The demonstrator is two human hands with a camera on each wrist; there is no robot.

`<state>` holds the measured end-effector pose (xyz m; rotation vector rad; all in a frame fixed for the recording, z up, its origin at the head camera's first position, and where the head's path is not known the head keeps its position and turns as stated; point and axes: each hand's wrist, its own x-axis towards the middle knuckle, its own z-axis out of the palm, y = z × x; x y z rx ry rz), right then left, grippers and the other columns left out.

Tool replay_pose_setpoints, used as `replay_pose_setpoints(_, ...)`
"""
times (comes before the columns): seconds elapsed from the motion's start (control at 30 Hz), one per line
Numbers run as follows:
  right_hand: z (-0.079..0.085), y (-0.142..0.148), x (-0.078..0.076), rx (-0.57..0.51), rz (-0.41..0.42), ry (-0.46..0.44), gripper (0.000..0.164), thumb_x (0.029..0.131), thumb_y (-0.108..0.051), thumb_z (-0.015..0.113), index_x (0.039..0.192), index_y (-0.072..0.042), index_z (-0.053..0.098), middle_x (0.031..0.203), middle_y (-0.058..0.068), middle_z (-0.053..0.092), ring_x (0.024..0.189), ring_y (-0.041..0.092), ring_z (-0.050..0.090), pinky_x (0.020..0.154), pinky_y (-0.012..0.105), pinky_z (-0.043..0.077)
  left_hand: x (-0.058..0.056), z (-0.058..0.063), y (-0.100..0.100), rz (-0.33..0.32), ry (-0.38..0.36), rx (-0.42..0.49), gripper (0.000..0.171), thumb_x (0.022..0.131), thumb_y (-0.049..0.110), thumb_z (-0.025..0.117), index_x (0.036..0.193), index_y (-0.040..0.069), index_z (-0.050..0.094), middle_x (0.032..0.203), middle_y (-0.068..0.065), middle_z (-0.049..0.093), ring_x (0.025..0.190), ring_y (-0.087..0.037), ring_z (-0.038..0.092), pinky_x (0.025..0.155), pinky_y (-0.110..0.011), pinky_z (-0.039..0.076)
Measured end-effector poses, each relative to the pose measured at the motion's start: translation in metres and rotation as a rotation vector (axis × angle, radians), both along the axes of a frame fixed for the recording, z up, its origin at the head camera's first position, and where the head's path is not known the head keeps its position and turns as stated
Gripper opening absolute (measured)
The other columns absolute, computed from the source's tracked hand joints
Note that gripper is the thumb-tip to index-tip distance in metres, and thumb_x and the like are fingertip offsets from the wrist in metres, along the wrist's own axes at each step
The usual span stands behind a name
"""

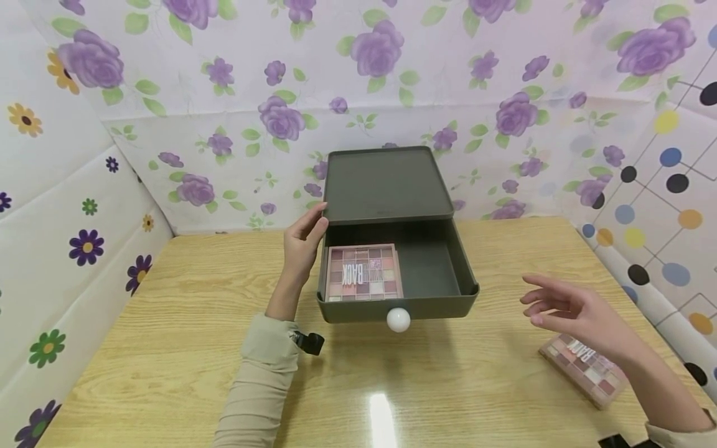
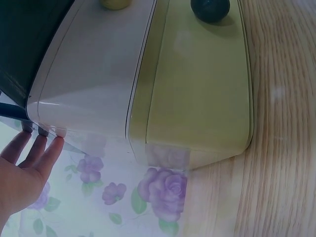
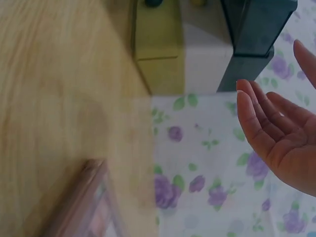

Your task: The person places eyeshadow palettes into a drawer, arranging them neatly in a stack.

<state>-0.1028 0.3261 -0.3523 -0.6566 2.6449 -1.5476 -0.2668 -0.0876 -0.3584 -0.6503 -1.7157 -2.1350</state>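
A small drawer unit (image 1: 386,183) with a dark green top stands near the back of the table. Its top drawer (image 1: 430,269) is pulled out, and a pink eyeshadow palette (image 1: 361,274) lies flat in the drawer's left half. My left hand (image 1: 300,246) rests on the unit's left side near the top, its fingertips touching the side in the left wrist view. To the right, my right hand (image 1: 579,314) hovers with relaxed fingers and holds nothing. Partly hidden below it, a second eyeshadow palette (image 1: 602,378) lies on the table.
A white knob (image 1: 398,320) sticks out from the open drawer's front. Below that drawer, the left wrist view shows a pale drawer (image 2: 98,64) and a yellow-green drawer (image 2: 202,84). Flowered sheeting (image 1: 224,168) hangs behind the wooden table (image 1: 185,348).
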Motion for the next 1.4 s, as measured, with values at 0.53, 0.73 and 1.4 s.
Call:
replay_pose_setpoints(0.53, -0.047, 0.045, 0.022, 0.08, -0.012, 0.068, 0.071, 0.077, 0.014, 0.062, 0.139, 0.003, 0.029, 0.116, -0.013, 0.055, 0.099, 0.003, 0.055, 0.072, 0.019, 0.049, 0.0, 0.0, -0.001, 0.008, 0.002, -0.027, 0.037, 0.087, 0.001, 0.053, 0.12, -0.015, 0.05, 0.129, -0.022, 0.048, 0.122, -0.021, 0.044, 0.099, -0.03, 0.037)
replay_pose_setpoints(0.73, -0.061, 0.058, 0.03, 0.192, -0.13, 0.102, 0.073, 0.072, 0.007, 0.071, 0.136, 0.004, 0.035, 0.113, -0.018, 0.054, 0.098, -0.003, 0.052, 0.072, 0.013, 0.046, -0.001, 0.0, -0.001, 0.006, -0.001, -0.018, 0.036, 0.087, 0.0, 0.053, 0.12, -0.015, 0.05, 0.129, -0.022, 0.048, 0.122, -0.02, 0.044, 0.099, -0.03, 0.037)
replay_pose_setpoints(1.4, -0.104, 0.116, 0.052, 0.56, -0.27, 0.101, 0.092, 0.064, -0.016, 0.081, 0.139, 0.001, 0.031, 0.122, 0.028, 0.044, 0.107, 0.04, 0.043, 0.069, 0.062, 0.04, -0.002, -0.001, -0.001, 0.012, -0.009, -0.012, 0.034, 0.087, -0.004, 0.052, 0.12, -0.015, 0.05, 0.127, -0.02, 0.05, 0.12, -0.018, 0.045, 0.098, -0.03, 0.038)
